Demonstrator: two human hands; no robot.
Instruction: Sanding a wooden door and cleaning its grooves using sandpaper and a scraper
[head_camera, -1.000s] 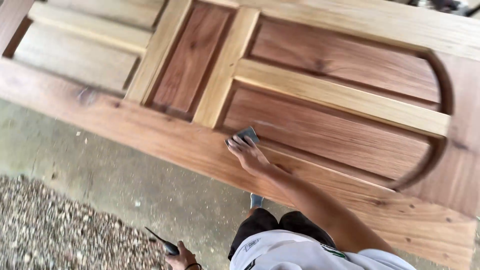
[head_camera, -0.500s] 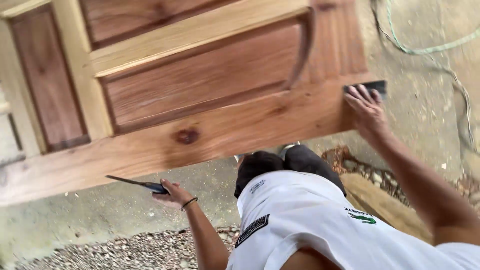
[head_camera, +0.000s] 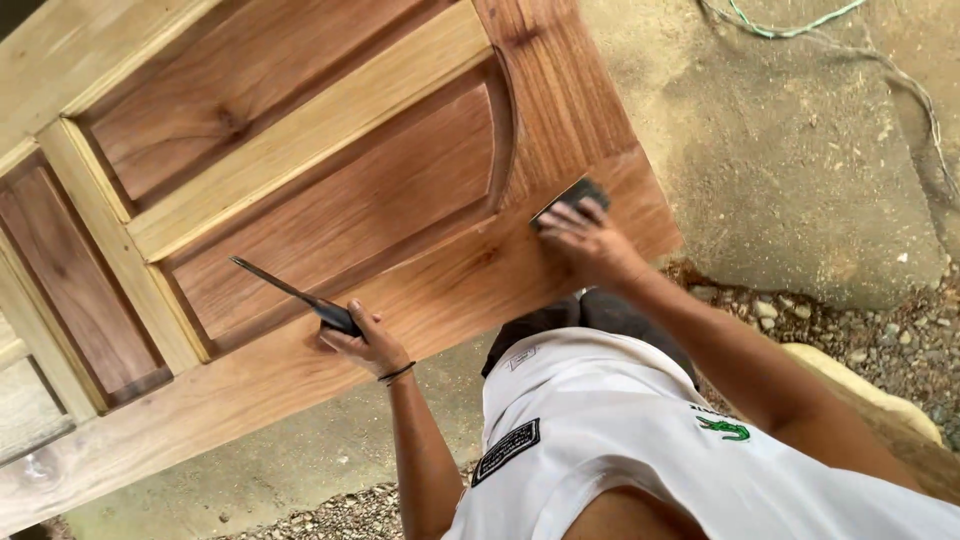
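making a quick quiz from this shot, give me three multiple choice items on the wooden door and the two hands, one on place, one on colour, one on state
1. Where does the right hand press the dark flat sanding pad?
A. on the brown panelled wooden door, near its end corner
B. on the concrete floor
C. on the gravel

2. What colour is the shirt of the person?
A. red
B. white
C. black

3. How does the left hand hold the thin dark-handled blade tool?
A. it lies loose on the floor
B. gripped by the handle, blade pointing over the door
C. tucked in a pocket

Answers: 1 A, the pad lies flat on the door frame by the corner under the fingers. 2 B, the shirt is white with small badges. 3 B, the fingers wrap the handle and the blade reaches across the door's lower rail.
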